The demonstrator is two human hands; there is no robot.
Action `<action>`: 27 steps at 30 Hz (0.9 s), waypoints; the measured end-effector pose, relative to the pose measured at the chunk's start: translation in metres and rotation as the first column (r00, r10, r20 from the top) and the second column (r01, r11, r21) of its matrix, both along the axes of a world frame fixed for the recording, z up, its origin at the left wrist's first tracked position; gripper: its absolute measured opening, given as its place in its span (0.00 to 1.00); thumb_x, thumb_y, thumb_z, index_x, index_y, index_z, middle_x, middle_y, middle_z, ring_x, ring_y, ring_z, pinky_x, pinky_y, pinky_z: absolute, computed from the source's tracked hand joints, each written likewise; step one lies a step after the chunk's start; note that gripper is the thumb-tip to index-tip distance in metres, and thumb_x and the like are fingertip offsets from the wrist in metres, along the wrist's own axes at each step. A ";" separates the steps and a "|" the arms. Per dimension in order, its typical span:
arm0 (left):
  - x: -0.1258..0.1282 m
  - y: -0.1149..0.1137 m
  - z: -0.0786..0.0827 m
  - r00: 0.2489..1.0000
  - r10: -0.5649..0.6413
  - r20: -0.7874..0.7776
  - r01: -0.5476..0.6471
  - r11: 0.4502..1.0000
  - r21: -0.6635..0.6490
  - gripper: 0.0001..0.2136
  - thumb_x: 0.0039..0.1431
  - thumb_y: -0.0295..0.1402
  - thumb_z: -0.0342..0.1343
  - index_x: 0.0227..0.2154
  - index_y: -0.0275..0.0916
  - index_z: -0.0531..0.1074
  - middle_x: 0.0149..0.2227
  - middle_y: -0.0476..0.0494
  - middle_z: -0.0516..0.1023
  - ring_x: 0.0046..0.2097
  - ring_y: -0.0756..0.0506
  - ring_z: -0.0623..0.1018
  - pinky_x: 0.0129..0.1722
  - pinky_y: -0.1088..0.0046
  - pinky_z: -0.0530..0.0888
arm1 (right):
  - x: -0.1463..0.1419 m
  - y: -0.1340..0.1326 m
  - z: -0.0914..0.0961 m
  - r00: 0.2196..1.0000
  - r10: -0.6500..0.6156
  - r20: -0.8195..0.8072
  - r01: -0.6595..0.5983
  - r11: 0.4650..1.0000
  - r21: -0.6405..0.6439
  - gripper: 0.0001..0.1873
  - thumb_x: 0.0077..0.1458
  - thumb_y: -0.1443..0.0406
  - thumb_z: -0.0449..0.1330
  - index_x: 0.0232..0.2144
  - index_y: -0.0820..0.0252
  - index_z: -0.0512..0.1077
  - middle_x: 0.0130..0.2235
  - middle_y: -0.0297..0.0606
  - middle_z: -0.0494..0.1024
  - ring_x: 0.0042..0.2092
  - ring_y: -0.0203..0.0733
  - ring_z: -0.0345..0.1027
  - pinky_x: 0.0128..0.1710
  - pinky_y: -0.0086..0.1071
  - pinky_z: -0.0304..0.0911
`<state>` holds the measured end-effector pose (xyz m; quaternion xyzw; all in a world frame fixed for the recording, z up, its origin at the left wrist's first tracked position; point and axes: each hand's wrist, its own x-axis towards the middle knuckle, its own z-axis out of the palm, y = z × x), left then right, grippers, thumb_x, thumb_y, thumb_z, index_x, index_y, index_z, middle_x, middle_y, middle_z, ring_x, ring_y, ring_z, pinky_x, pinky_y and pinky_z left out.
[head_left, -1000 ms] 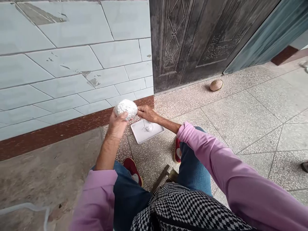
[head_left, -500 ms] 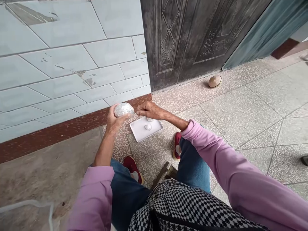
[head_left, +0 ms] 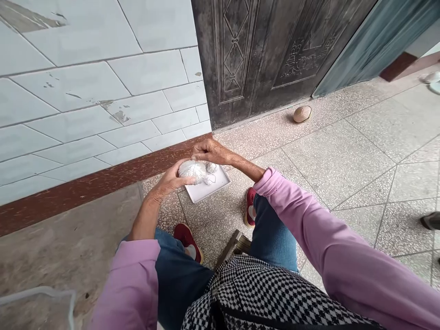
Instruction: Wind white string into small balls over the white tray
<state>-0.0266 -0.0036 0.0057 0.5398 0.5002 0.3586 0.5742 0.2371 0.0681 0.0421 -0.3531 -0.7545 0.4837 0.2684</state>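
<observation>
No text, label or brand can be read; no legible numbers or signs.

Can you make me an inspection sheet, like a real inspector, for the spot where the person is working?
Surface: speckled floor, with a white tray on it.
Work things: white ball, held above the tray; small whitish bundles in the tray.
Clutter: brown rounded object near the door.
Hands: left hand holds the ball; right hand has bent fingers at its upper edge, grip unclear.
Cables: nothing seen; a pale hose-like strip lies lower left.
Surroundings: chipped tiled wall, dark door, blue-green curtain.
</observation>
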 end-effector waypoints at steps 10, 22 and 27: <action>0.010 -0.008 0.010 0.938 0.137 0.319 -0.131 0.991 -0.041 0.40 0.41 0.53 0.92 0.55 0.40 0.88 0.52 0.31 0.92 0.61 0.21 0.91 0.58 0.46 0.92 | -0.031 0.028 -0.045 0.936 -0.098 -0.338 -0.003 0.958 -0.287 0.27 0.84 0.54 0.79 0.37 0.56 0.71 0.22 0.20 0.66 0.23 0.29 0.53 0.22 0.23 0.48; 0.001 0.019 -0.006 0.803 0.412 0.431 -0.455 0.890 -0.003 0.38 0.46 0.56 0.89 0.54 0.44 0.83 0.55 0.35 0.91 0.55 0.33 0.91 0.44 0.64 0.87 | -0.047 -0.010 -0.049 0.998 -0.041 -0.041 0.041 0.999 0.018 0.24 0.78 0.67 0.71 0.29 0.56 0.67 0.27 0.27 0.72 0.34 0.37 0.63 0.39 0.29 0.57; -0.016 0.030 -0.022 0.810 0.544 0.217 -0.576 0.809 0.120 0.42 0.38 0.49 0.90 0.57 0.47 0.80 0.57 0.39 0.87 0.55 0.33 0.88 0.46 0.63 0.85 | -0.034 -0.034 -0.026 0.996 0.088 -0.001 -0.087 0.991 0.099 0.17 0.82 0.71 0.66 0.35 0.59 0.78 0.33 0.32 0.78 0.39 0.42 0.71 0.45 0.33 0.58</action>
